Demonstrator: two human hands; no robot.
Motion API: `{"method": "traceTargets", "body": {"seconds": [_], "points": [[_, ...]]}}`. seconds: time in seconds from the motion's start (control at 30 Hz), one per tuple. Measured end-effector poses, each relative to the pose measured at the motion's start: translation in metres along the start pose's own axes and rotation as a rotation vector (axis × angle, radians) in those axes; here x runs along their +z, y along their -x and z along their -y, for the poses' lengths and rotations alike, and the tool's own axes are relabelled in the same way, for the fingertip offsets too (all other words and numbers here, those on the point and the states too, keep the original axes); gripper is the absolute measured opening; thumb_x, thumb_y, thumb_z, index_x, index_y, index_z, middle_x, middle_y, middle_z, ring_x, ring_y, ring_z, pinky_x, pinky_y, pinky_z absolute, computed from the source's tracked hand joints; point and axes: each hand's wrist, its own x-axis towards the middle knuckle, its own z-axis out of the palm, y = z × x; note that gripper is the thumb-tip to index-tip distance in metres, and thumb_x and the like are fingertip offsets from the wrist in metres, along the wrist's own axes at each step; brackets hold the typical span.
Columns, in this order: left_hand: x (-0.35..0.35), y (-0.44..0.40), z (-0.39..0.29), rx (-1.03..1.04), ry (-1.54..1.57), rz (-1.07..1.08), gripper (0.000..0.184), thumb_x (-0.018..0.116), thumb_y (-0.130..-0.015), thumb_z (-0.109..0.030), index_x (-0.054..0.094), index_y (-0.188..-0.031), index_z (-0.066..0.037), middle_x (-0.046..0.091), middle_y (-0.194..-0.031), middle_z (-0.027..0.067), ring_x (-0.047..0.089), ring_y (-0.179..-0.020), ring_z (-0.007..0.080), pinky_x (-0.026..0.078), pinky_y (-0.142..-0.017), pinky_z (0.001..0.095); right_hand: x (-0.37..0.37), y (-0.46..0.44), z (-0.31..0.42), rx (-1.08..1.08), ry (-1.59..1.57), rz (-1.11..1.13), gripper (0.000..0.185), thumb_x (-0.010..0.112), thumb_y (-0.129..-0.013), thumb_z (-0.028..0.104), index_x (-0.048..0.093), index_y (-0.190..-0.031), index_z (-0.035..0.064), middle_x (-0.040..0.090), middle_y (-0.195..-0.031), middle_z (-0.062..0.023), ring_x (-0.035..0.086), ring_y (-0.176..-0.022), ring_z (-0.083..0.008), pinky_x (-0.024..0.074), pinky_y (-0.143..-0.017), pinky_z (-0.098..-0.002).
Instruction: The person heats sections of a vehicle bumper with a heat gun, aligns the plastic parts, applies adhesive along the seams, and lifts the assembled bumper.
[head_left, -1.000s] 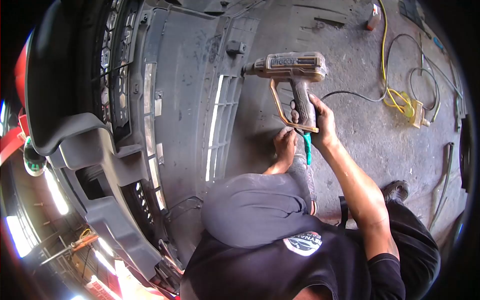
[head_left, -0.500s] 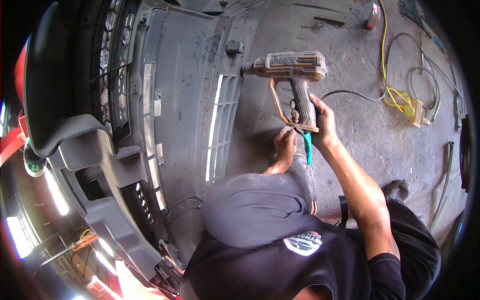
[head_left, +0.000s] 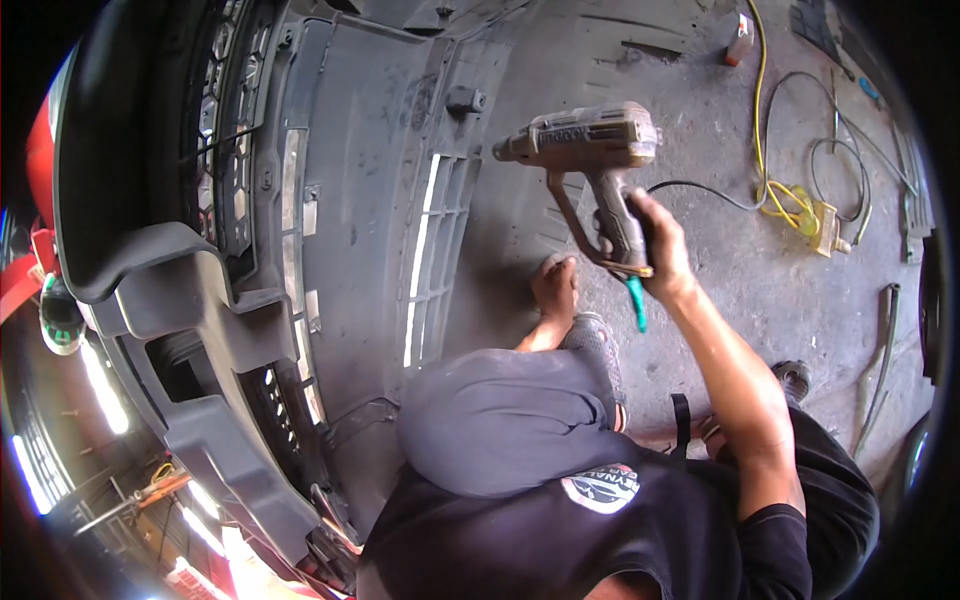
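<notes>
My right hand (head_left: 668, 245) is wrapped round the grip of a dusty heat gun (head_left: 590, 137), whose nozzle points left toward a large dark car bumper (head_left: 365, 180). A guard loop runs along the front of the grip, and green tape (head_left: 637, 305) covers the cord where it leaves the grip. Below and left of the gun is my left hand (head_left: 557, 292), its fingers curled and pressed together, near the bumper's edge and apart from the gun. Whether anything is inside those fingers is hidden. A gridded opening (head_left: 440, 235) in the bumper lies left of the nozzle.
A yellow cord (head_left: 760, 100) and a yellow plug box (head_left: 826, 228) lie on the concrete floor (head_left: 720, 330), with dark cables beside them. Farther off are a small red-and-white box (head_left: 740, 40) and a grey hose (head_left: 880, 360). My bent knee (head_left: 500, 410) is close below.
The heat gun has swung slightly, its base shifting right and its nozzle dipping. My left hand has drawn away from the gun's base, to the left.
</notes>
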Motion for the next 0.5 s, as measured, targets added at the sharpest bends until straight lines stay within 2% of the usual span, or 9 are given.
{"method": "traceTargets", "body": {"seconds": [0.07,0.1,0.13,0.2,0.23,0.27,0.33,0.43,0.5], "points": [[-0.009,-0.017,0.003,0.068,0.013,-0.034,0.023,0.061,-0.094,-0.015,0.055,-0.073,-0.009,0.049,-0.059,0.0012,0.043,-0.040,0.0117,0.030,-0.038,0.0284,-0.008,0.010,0.029,-0.117,0.367,0.073,0.047,0.056,-0.104,0.042,0.062,-0.128,0.0023,0.071,-0.106,-0.0142,0.069,-0.084,-0.0182,0.0566,-0.073,-0.0296],[0.000,-0.010,-0.026,0.160,-0.016,-0.125,0.025,0.062,-0.093,-0.014,0.053,-0.070,-0.009,0.047,-0.058,0.0013,0.043,-0.040,0.0119,0.030,-0.037,0.0295,0.003,0.013,0.038,-0.242,0.574,-0.006,0.052,0.060,-0.102,0.045,0.064,-0.127,-0.0007,0.071,-0.101,-0.0092,0.066,-0.087,-0.0133,0.0531,-0.077,-0.0269],[-0.001,-0.016,-0.037,0.127,0.044,-0.138,0.022,0.063,-0.092,-0.014,0.055,-0.072,-0.007,0.049,-0.060,0.0018,0.042,-0.042,0.0116,0.030,-0.036,0.0297,-0.004,0.011,0.050,-0.270,0.721,-0.019,0.062,0.066,-0.098,0.044,0.060,-0.140,-0.0019,0.070,-0.104,-0.0082,0.063,-0.086,-0.0115,0.0507,-0.079,-0.0261],[-0.004,-0.030,-0.048,0.123,0.101,-0.238,0.014,0.065,-0.095,-0.015,0.064,-0.083,-0.007,0.049,-0.060,-0.0020,0.039,-0.042,0.0078,0.029,-0.037,0.0272,0.004,0.019,0.086,-0.206,1.008,0.018,0.063,0.066,-0.096,0.042,0.059,-0.141,-0.0023,0.070,-0.098,-0.0083,0.063,-0.084,-0.0122,0.0515,-0.076,-0.0277],[-0.010,-0.036,-0.055,0.186,0.098,-0.228,0.013,0.064,-0.094,-0.014,0.065,-0.086,-0.005,0.050,-0.062,-0.0002,0.040,-0.043,0.0088,0.030,-0.036,0.0278,0.008,0.023,0.102,-0.191,1.157,0.061,0.067,0.065,-0.091,0.039,0.057,-0.143,-0.0022,0.067,-0.087,-0.0071,0.061,-0.079,-0.0117,0.0517,-0.071,-0.0299],[-0.014,-0.040,-0.062,0.248,0.096,-0.216,0.013,0.063,-0.093,-0.014,0.065,-0.089,-0.003,0.051,-0.065,0.0017,0.041,-0.044,0.0098,0.030,-0.036,0.0284,0.023,0.037,0.116,-0.049,1.215,0.035,0.068,0.062,-0.085,0.035,0.057,-0.144,0.0001,0.068,-0.088,-0.0107,0.065,-0.078,-0.0163,0.0526,-0.070,-0.0327],[-0.015,-0.044,-0.078,0.283,0.066,-0.243,0.021,0.061,-0.097,-0.014,0.068,-0.112,0.000,0.052,-0.065,0.0024,0.041,-0.043,0.0082,0.030,-0.036,0.0262,-0.025,0.021,0.113,-0.676,1.572,0.311,0.065,0.064,-0.080,0.022,0.058,-0.142,0.0023,0.065,-0.088,-0.0128,0.066,-0.077,-0.0245,0.0532,-0.069,-0.0369],[-0.024,-0.055,-0.087,0.383,0.120,-0.192,0.029,0.060,-0.102,-0.014,0.063,-0.128,-0.002,0.055,-0.065,0.0032,0.042,-0.043,0.0078,0.033,-0.036,0.0253,-0.050,0.052,0.136,-0.705,2.180,0.449,0.061,0.065,-0.078,0.009,0.058,-0.139,0.0066,0.060,-0.093,-0.0136,0.064,-0.080,-0.0307,0.0538,-0.071,-0.0410],[-0.026,-0.058,-0.096,0.424,0.100,-0.145,0.042,0.058,-0.104,-0.016,0.053,-0.144,-0.003,0.056,-0.066,0.0042,0.043,-0.043,0.0081,0.035,-0.037,0.0254,-0.077,0.062,0.143,-0.766,2.298,0.522,0.062,0.066,-0.077,0.005,0.057,-0.139,0.0086,0.056,-0.092,-0.0116,0.063,-0.080,-0.0298,0.0536,-0.071,-0.0425]]}}
